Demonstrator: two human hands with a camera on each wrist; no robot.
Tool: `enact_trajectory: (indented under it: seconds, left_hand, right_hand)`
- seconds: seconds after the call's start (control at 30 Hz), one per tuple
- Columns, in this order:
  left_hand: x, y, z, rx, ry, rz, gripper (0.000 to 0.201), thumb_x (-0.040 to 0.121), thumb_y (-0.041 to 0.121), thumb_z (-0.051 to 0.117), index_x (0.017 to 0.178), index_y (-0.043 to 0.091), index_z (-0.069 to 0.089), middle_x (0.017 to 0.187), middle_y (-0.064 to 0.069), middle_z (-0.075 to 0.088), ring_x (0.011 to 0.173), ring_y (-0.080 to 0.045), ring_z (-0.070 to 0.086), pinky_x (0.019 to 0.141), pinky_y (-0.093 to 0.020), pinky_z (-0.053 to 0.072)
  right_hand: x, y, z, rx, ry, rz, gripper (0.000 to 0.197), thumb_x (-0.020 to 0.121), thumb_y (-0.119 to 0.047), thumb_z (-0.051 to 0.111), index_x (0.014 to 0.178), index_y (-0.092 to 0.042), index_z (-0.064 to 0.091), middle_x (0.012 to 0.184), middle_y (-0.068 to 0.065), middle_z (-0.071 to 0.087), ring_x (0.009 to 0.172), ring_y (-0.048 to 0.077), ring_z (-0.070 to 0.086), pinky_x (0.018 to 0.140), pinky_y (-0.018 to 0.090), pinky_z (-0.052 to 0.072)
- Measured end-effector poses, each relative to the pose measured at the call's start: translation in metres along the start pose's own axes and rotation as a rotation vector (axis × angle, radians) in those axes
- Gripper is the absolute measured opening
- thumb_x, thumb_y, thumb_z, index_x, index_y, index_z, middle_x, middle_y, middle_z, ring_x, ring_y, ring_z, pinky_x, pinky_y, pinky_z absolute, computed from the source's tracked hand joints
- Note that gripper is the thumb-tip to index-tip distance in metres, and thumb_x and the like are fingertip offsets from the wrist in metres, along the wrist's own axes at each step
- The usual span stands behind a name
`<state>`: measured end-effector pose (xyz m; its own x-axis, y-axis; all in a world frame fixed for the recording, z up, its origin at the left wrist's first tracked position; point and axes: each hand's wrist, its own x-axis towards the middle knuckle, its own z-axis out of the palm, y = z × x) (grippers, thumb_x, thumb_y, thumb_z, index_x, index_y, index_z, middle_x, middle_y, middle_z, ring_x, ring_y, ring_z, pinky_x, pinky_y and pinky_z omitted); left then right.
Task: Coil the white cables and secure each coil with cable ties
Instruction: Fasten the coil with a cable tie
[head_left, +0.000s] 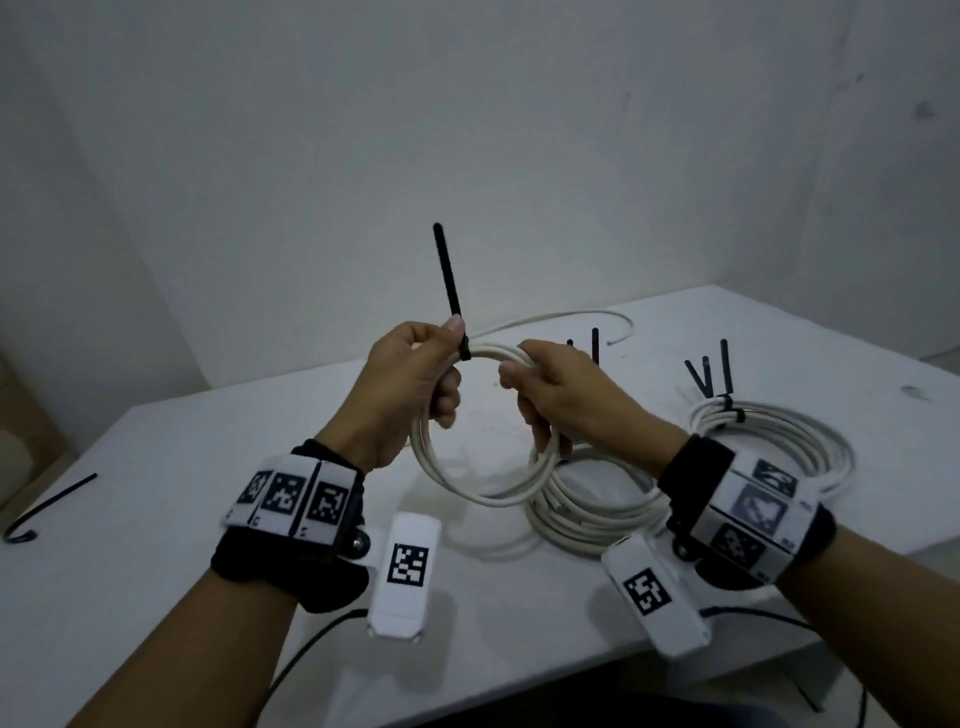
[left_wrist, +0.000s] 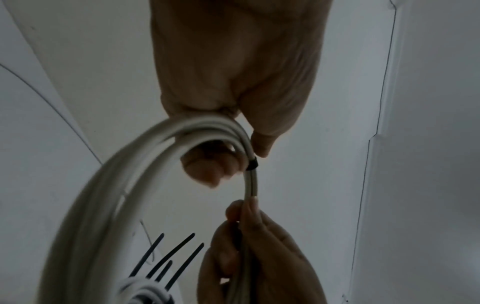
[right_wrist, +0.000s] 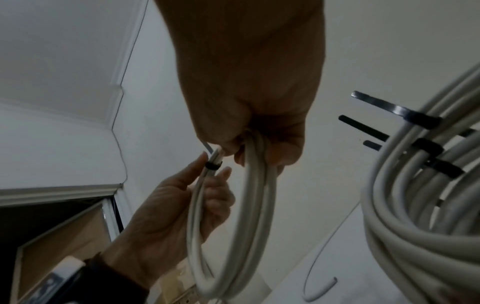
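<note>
A small coil of white cable (head_left: 470, 496) is held upright above the table. My left hand (head_left: 448, 366) grips its top left, fingers curled through the loop, thumb pressed against a black cable tie (head_left: 449, 283) that wraps the strands and sticks straight up. In the left wrist view the tie's band (left_wrist: 251, 164) sits tight round the cable coil (left_wrist: 124, 185) just below my thumb. My right hand (head_left: 519, 397) grips the coil's top right, fingers curled round the strands. The right wrist view shows the same tie (right_wrist: 213, 165) between both hands and the coil (right_wrist: 253, 205) hanging down.
Two tied coils lie on the white table (head_left: 182, 571): one (head_left: 587, 512) below my right hand, a larger one (head_left: 810, 441) at the right with black tie tails (head_left: 724, 369) standing up. A loose white cable (head_left: 571, 316) lies at the back. A spare black tie (head_left: 49, 506) lies far left.
</note>
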<state>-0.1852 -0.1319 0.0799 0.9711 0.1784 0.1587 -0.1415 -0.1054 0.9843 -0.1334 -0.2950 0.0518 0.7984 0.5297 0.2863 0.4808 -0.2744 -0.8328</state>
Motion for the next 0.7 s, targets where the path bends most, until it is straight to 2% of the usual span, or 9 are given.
enact_trajectory:
  seconds: [0.07, 0.13, 0.27, 0.33, 0.4, 0.47, 0.57, 0.63, 0.7]
  left_hand:
    - [-0.003, -0.008, 0.003, 0.039, 0.032, -0.003, 0.034, 0.093, 0.040, 0.057, 0.103, 0.008, 0.053, 0.078, -0.012, 0.064, 0.065, -0.022, 0.062, 0.056, -0.033, 0.055]
    - [-0.009, -0.019, 0.005, 0.108, 0.075, -0.016, 0.034, 0.092, 0.043, 0.057, 0.106, 0.012, 0.054, 0.089, -0.013, 0.067, 0.071, -0.023, 0.067, 0.060, -0.036, 0.056]
    - [-0.026, -0.047, 0.018, 0.333, 0.129, 0.076, 0.026, 0.097, 0.038, 0.050, 0.094, 0.013, 0.050, 0.067, -0.010, 0.055, 0.043, -0.018, 0.053, 0.039, -0.030, 0.045]
    - [-0.026, -0.055, 0.024, 0.338, 0.171, 0.090, 0.025, 0.100, 0.036, 0.044, 0.087, 0.015, 0.045, 0.066, -0.009, 0.048, 0.037, -0.014, 0.045, 0.036, -0.027, 0.038]
    - [-0.021, -0.055, 0.029, 0.335, 0.194, 0.079, 0.025, 0.101, 0.036, 0.042, 0.089, 0.015, 0.043, 0.067, -0.009, 0.048, 0.038, -0.015, 0.044, 0.036, -0.026, 0.038]
    - [-0.017, -0.052, 0.034, 0.340, 0.185, 0.077, 0.021, 0.100, 0.035, 0.043, 0.099, 0.014, 0.041, 0.066, -0.008, 0.050, 0.038, -0.014, 0.045, 0.035, -0.026, 0.038]
    - [-0.012, -0.053, 0.045, 0.419, 0.158, 0.083, 0.023, 0.099, 0.031, 0.048, 0.115, 0.024, 0.035, 0.064, -0.009, 0.057, 0.039, -0.014, 0.048, 0.036, -0.022, 0.037]
    - [-0.007, -0.056, 0.055, 0.520, 0.118, 0.116, 0.020, 0.097, 0.025, 0.050, 0.115, 0.024, 0.041, 0.067, -0.009, 0.061, 0.044, -0.014, 0.052, 0.038, -0.022, 0.039]
    - [-0.001, -0.061, 0.064, 0.618, 0.086, 0.166, 0.010, 0.096, 0.021, 0.051, 0.103, 0.016, 0.053, 0.069, -0.009, 0.063, 0.051, -0.019, 0.057, 0.043, -0.025, 0.043]
  right_hand:
    - [0.000, 0.003, 0.003, -0.013, 0.054, 0.013, 0.025, 0.100, -0.029, 0.043, 0.081, -0.013, 0.049, 0.060, 0.006, 0.050, 0.035, 0.015, 0.055, 0.038, 0.029, 0.041]
    - [-0.001, 0.006, 0.003, 0.035, 0.089, 0.038, 0.026, 0.100, -0.029, 0.042, 0.081, -0.013, 0.049, 0.061, 0.005, 0.049, 0.036, 0.017, 0.056, 0.037, 0.027, 0.040]
    - [-0.003, 0.011, -0.004, 0.160, 0.159, 0.089, 0.025, 0.100, -0.026, 0.041, 0.084, -0.010, 0.053, 0.062, 0.006, 0.049, 0.033, 0.014, 0.054, 0.036, 0.024, 0.038]
    - [-0.005, 0.014, -0.006, 0.190, 0.146, 0.111, 0.023, 0.100, -0.027, 0.041, 0.091, -0.009, 0.052, 0.066, 0.010, 0.049, 0.036, 0.015, 0.055, 0.036, 0.024, 0.039]
    - [-0.008, 0.019, -0.011, 0.155, 0.145, 0.119, 0.017, 0.100, -0.027, 0.043, 0.098, -0.011, 0.049, 0.069, 0.009, 0.052, 0.044, 0.017, 0.056, 0.036, 0.026, 0.042]
    - [-0.013, 0.024, -0.019, 0.044, 0.155, 0.130, 0.013, 0.099, -0.026, 0.045, 0.103, -0.015, 0.050, 0.071, 0.007, 0.058, 0.051, 0.019, 0.056, 0.039, 0.028, 0.046]
    - [-0.020, 0.033, -0.036, -0.152, 0.201, 0.128, 0.014, 0.097, -0.021, 0.046, 0.105, -0.016, 0.056, 0.078, 0.008, 0.063, 0.057, 0.024, 0.061, 0.041, 0.028, 0.049]
    - [-0.025, 0.038, -0.046, -0.292, 0.212, 0.125, 0.015, 0.096, -0.018, 0.047, 0.102, -0.013, 0.060, 0.078, 0.007, 0.063, 0.050, 0.010, 0.058, 0.040, 0.022, 0.043]
    - [-0.029, 0.045, -0.054, -0.327, 0.188, 0.157, 0.016, 0.096, -0.016, 0.047, 0.095, -0.007, 0.061, 0.071, 0.008, 0.060, 0.033, 0.007, 0.051, 0.031, 0.020, 0.036]
